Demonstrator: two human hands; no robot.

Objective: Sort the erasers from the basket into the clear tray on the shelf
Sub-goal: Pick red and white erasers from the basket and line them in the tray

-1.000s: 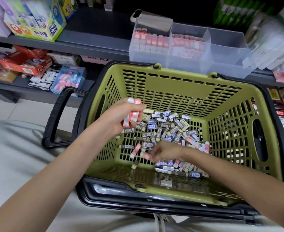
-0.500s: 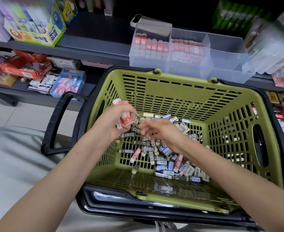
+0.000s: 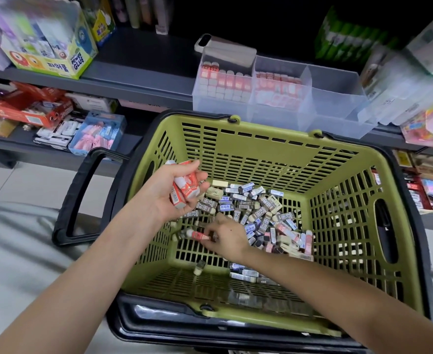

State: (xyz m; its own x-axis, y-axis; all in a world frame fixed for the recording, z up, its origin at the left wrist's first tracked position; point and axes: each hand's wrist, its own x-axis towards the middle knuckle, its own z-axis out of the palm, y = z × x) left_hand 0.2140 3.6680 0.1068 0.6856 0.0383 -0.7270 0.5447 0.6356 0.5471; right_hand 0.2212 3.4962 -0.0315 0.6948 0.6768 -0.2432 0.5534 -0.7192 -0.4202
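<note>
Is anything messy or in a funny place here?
Yes. The erasers lie jumbled in the green basket, mixed kinds pointing every way, unlike the neat rows in the clear tray. One stray eraser sits apart near the basket's front. A grey flat case rests askew atop the tray's left compartment.

Both hands, the left hand (image 3: 170, 194) and the right hand (image 3: 226, 236), are bare, as are the forearms behind them up to the frame's edge. A small dark mole (image 3: 231, 230) sits on the back of the right hand. Under the left forearm (image 3: 82, 264) lies pale grey, softly creased fabric (image 3: 18, 251), apparently the person's clothing.
</note>
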